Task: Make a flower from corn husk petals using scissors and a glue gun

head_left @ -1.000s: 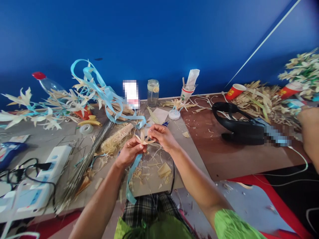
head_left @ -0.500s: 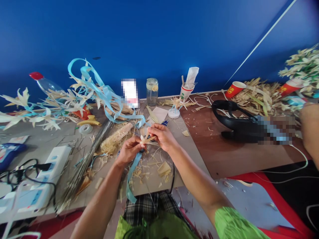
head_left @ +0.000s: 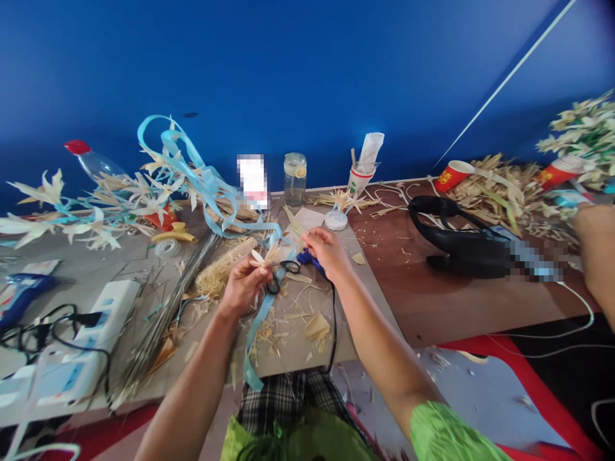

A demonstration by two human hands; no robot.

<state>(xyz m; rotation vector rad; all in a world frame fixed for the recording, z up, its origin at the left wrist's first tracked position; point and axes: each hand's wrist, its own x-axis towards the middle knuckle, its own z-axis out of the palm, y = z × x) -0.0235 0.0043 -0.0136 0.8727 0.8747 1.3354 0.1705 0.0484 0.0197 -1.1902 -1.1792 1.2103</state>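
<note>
A small pale dried-husk flower [head_left: 263, 258] is pinched between the thumb and fingers of my left hand [head_left: 245, 282]. Black scissor handles [head_left: 289, 266] lie just to the right of it, over the light blue ribbon [head_left: 259, 326]. My right hand [head_left: 327, 253] is apart from the flower, with fingers curled together; whatever they grip is hidden. Below these fingers a blue glue gun [head_left: 308, 257] lies partly covered, its black cord running toward the table edge. Beyond my right fingertips is a pale husk leaf [head_left: 294, 223].
A stripped corncob [head_left: 225, 266] and a bundle of thin wires [head_left: 185, 282] lie left of my hands. Husk scraps [head_left: 317, 326] litter the table. Farther back stand a clear bottle [head_left: 295, 179] and a paper cup [head_left: 360, 179]. A power strip [head_left: 91, 346] sits at left; another person's arm [head_left: 596, 256] shows at right.
My right hand has left the flower and moved right and slightly away from me, over the glue gun. My left hand keeps the flower and has shifted slightly left.
</note>
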